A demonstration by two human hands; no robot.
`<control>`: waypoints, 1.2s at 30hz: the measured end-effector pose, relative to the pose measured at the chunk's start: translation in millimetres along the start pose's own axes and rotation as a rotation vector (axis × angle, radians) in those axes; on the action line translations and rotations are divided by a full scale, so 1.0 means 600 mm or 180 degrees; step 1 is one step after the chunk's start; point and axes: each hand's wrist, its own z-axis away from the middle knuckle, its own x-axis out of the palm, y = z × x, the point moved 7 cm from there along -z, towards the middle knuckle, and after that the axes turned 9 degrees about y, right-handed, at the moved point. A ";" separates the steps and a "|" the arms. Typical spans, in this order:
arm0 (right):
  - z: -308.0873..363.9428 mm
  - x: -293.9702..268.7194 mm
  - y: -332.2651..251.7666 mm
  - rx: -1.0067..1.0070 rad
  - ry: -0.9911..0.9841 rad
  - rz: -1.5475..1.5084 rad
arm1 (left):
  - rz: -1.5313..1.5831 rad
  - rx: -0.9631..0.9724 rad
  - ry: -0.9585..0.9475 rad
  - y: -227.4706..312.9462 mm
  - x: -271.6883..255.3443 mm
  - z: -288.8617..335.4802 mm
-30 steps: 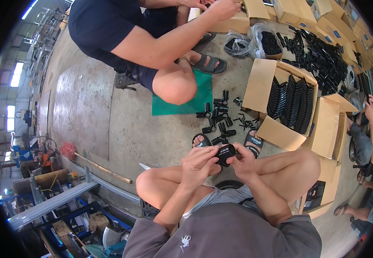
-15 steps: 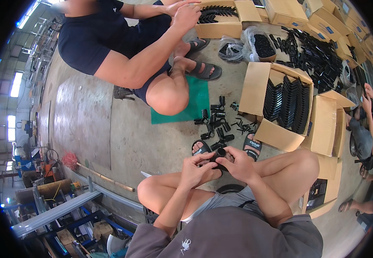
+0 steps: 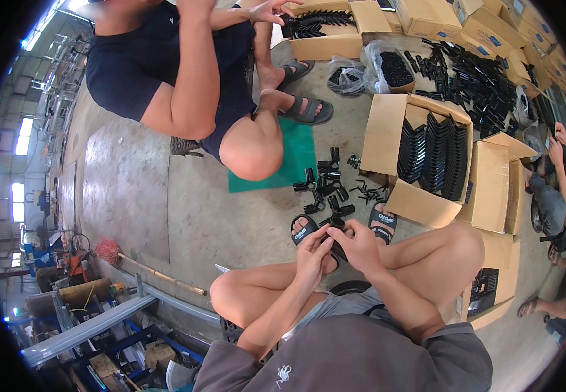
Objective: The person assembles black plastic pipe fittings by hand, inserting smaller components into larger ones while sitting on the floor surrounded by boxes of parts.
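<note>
Between my knees, both hands are closed around a short black tubular fitting [image 3: 338, 223], its round end facing up. My left hand [image 3: 313, 255] pinches it from the left, with thumb and fingertips at its side. From the other side my right hand [image 3: 359, 247] grips it, fingers bent around it. The lower part of the fitting is hidden behind my fingers. Just ahead on the floor lies a loose group of similar black fittings [image 3: 325, 186]. Small black pin-like pieces [image 3: 369, 191] are scattered to their right.
An open carton [image 3: 387, 130] at the right holds stacked black angled parts. Beyond it are plastic bags [image 3: 375, 68] and a heap of black parts [image 3: 475, 85]. A co-worker [image 3: 132, 72] sits ahead left by a green sheet [image 3: 299, 144]. Metal rails [image 3: 93, 326] run at lower left.
My hands have tilted the fitting slightly, and my left fingers have shifted along it. The co-worker has raised one forearm toward the head, with the other hand still by the far carton.
</note>
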 end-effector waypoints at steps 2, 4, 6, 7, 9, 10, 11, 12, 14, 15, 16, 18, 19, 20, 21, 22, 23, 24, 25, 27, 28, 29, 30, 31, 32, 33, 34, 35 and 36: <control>-0.006 0.006 -0.001 -0.0043 -0.0041 0.0037 | 0.0267 -0.0158 -0.0014 -0.013 -0.011 -0.010; -0.007 0.007 -0.004 -0.0140 -0.0071 0.0045 | 0.0694 -0.0409 -0.0003 -0.019 -0.018 -0.012; -0.007 0.006 -0.008 -0.0274 -0.0103 0.0018 | 0.0851 -0.0526 -0.0056 -0.018 -0.019 -0.014; -0.006 0.005 -0.016 -0.0458 -0.0085 0.0050 | 0.0929 -0.0582 -0.0081 -0.016 -0.017 -0.013; -0.002 0.000 -0.035 -0.0825 -0.0038 0.0117 | 0.0972 -0.0834 -0.0190 -0.017 -0.006 -0.004; -0.001 -0.002 -0.038 -0.0832 -0.0044 0.0113 | 0.0992 -0.0965 -0.0248 -0.016 0.001 0.003; -0.002 -0.004 -0.040 -0.0839 -0.0048 0.0109 | 0.0978 -0.1054 -0.0295 -0.013 0.006 0.008; -0.001 -0.006 -0.044 -0.0848 -0.0054 0.0107 | 0.0967 -0.1141 -0.0342 -0.006 0.012 0.015; 0.002 -0.010 -0.054 -0.1019 -0.0079 0.0384 | 0.0920 -0.1203 -0.0431 -0.006 0.013 0.018; 0.003 -0.010 -0.059 -0.1107 -0.0097 0.0520 | 0.0887 -0.1171 -0.0468 -0.006 0.012 0.017; 0.004 -0.010 -0.062 -0.1067 -0.0161 0.0442 | 0.0854 -0.1139 -0.0505 -0.006 0.010 0.016; 0.003 -0.009 -0.066 -0.0981 -0.0283 0.0286 | 0.0799 -0.1194 -0.0609 0.000 0.016 0.021; 0.002 -0.008 -0.064 -0.0957 -0.0323 0.0252 | 0.0770 -0.1224 -0.0663 0.003 0.020 0.023; 0.000 -0.007 -0.061 -0.0933 -0.0364 0.0217 | 0.0785 -0.1219 -0.0674 0.002 0.020 0.023; -0.001 -0.006 -0.062 -0.0918 -0.0408 0.0185 | 0.0804 -0.1206 -0.0688 0.001 0.020 0.023; -0.002 -0.007 -0.064 -0.0893 -0.0424 0.0166 | 0.0824 -0.1193 -0.0701 0.002 0.021 0.024; -0.001 -0.008 -0.069 -0.0869 -0.0440 0.0146 | 0.0898 -0.1228 -0.0680 0.001 0.021 0.025; -0.001 -0.008 -0.071 -0.0839 -0.0455 0.0124 | 0.0969 -0.1268 -0.0657 0.004 0.023 0.029; -0.001 -0.007 -0.074 -0.0884 -0.0447 0.0114 | 0.1039 -0.1308 -0.0633 0.005 0.025 0.032; -0.002 -0.007 -0.079 -0.0974 -0.0426 0.0096 | 0.1067 -0.1305 -0.0651 0.007 0.026 0.034; -0.003 -0.006 -0.078 -0.1069 -0.0404 0.0060 | 0.1081 -0.1305 -0.0662 0.008 0.029 0.035; -0.007 -0.004 -0.071 -0.1164 -0.0382 0.0024 | 0.1094 -0.1212 -0.0629 0.013 0.030 0.033; -0.008 -0.002 -0.069 -0.1257 -0.0365 -0.0013 | 0.1109 -0.1118 -0.0590 0.020 0.033 0.031; -0.009 -0.001 -0.062 -0.1124 -0.0365 -0.0165 | 0.1124 -0.1024 -0.0550 0.024 0.034 0.029; -0.009 0.001 -0.055 -0.0991 -0.0365 -0.0316 | 0.1138 -0.0931 -0.0514 0.019 0.026 0.022; -0.011 0.003 -0.050 -0.0863 -0.0370 -0.0469 | 0.1151 -0.0831 -0.0475 0.018 0.020 0.013; -0.013 0.005 -0.040 -0.0763 -0.0435 -0.0395 | 0.1165 -0.0730 -0.0436 0.016 0.014 0.006; -0.017 0.005 -0.028 -0.0663 -0.0500 -0.0320 | 0.1168 -0.0760 -0.0357 0.010 0.005 0.003; -0.018 0.007 -0.028 -0.0552 -0.0562 -0.0243 | 0.1170 -0.0800 -0.0274 0.015 0.005 0.002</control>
